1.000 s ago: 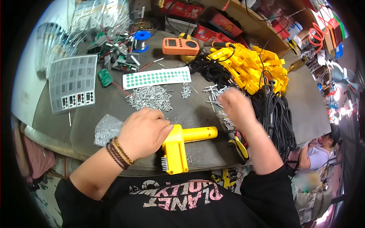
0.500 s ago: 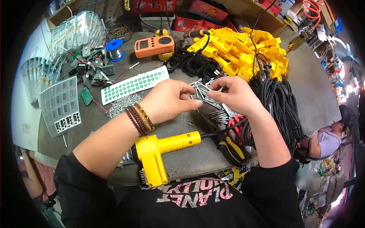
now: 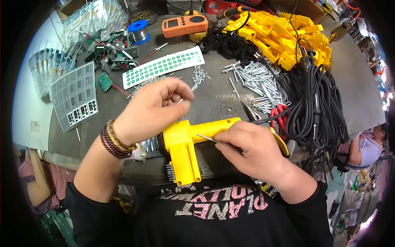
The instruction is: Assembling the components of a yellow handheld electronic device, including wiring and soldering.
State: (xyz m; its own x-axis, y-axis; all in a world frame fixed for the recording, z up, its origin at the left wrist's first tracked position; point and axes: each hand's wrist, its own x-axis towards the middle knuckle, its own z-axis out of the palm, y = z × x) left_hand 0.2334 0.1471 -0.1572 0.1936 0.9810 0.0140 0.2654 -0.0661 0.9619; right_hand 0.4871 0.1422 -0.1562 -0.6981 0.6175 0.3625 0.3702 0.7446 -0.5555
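Note:
A long silver screw (image 3: 207,138) sticks out from between the thumb and fingers of my right hand (image 3: 253,150), over the handle of a yellow gun-shaped tool housing (image 3: 181,154). The housing lies at the bench's near edge, with a cord at its handle end. My left hand (image 3: 154,107) is above the housing's far left side, fingers curled. A thin metal sliver shows between thumb and fingers; the rest of it is hidden. Beyond my right hand lie a heap of long screws (image 3: 263,84) and red-handled pliers (image 3: 279,113). Small screws (image 3: 198,77) sit farther left.
A green-dotted sticker sheet (image 3: 162,68), a blue solder spool (image 3: 139,31) and an orange meter (image 3: 185,25) lie farther back. Yellow housing parts (image 3: 279,39) are piled at the far right, above coiled black cords (image 3: 317,99). Circuit boards (image 3: 111,51) lie at the left.
Both hands have left the long-screw heap and come nearer. My right hand now holds a screw over the yellow housing; my left has moved left. The whole view has shifted slightly.

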